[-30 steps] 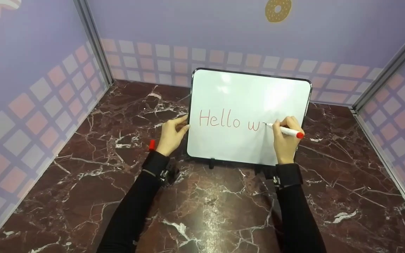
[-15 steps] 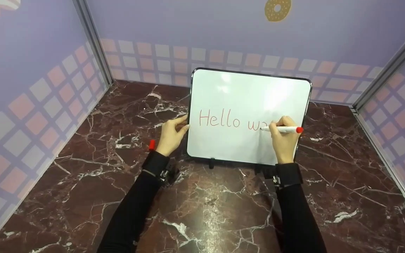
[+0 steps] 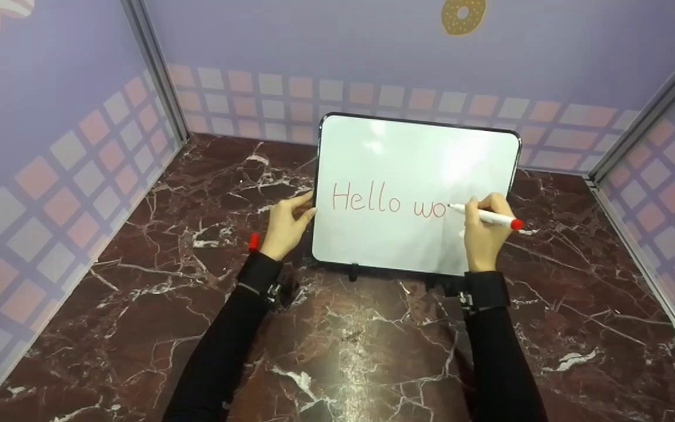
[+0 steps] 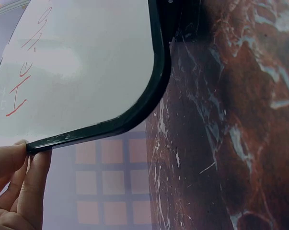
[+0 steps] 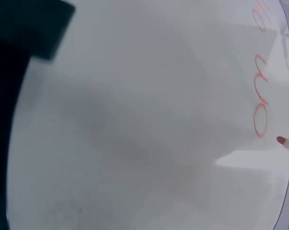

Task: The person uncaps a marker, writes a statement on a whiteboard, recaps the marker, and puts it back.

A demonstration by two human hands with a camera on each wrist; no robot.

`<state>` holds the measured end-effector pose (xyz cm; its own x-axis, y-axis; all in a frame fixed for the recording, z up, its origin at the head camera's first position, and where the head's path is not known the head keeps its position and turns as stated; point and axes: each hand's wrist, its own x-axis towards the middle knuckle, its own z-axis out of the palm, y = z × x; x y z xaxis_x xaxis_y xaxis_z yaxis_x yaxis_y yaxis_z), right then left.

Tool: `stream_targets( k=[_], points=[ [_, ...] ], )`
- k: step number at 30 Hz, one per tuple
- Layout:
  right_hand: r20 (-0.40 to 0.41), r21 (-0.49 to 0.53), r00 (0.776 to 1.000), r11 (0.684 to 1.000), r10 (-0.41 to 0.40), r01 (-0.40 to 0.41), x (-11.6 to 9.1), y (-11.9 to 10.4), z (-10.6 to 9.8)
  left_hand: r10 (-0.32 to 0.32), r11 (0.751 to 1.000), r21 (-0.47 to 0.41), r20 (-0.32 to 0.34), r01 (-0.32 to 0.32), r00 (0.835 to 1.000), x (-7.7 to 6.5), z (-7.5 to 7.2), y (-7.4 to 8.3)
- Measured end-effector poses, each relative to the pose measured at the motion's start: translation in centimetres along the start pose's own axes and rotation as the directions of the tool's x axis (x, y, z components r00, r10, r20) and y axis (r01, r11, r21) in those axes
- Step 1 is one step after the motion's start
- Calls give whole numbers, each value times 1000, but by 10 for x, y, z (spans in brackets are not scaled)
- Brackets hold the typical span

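A black-framed whiteboard stands tilted back on small black feet, with "Hello wo" written on it in red. My left hand pinches the board's left edge; in the left wrist view, the thumb lies on the front and fingers are behind the frame. My right hand holds a white marker with a red end, its tip just right of the "o". In the right wrist view the red marker tip shows close beside that letter, and only a sliver of the hand is visible.
A red marker cap lies on the dark red marbled table beside my left wrist. Behind the board rises a purple wall with pink and white squares. Side panels with metal posts close in the left and right.
Between the earlier frames and now, my right hand has drawn the "o" after the "w", then shifted slightly right with the marker. The left hand and board have stayed in place.
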<state>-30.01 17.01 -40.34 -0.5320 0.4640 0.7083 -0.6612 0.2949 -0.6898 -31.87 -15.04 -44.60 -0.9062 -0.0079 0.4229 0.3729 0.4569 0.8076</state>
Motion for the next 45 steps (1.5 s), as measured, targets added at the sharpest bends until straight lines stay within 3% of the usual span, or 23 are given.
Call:
stream_targets(
  k=[18, 31, 37, 45],
  points=[
    [22, -23, 1000, 1000, 4, -4, 2, 6, -5, 7, 1000, -5, -1, -7, 1000, 0, 0, -1],
    [98, -160, 995, 987, 30, -14, 7, 2, -10, 8, 1000, 6, 10, -8, 1000, -1, -2, -1],
    [54, -74, 998, 996, 44, -40, 6, 3, -8, 16, 1000, 9, 6, -16, 1000, -1, -2, -1],
    [-29, -14, 1000, 1000, 11, -11, 5, 7, -9, 9, 1000, -1, 4, -9, 1000, -1, -1, -1]
  ],
)
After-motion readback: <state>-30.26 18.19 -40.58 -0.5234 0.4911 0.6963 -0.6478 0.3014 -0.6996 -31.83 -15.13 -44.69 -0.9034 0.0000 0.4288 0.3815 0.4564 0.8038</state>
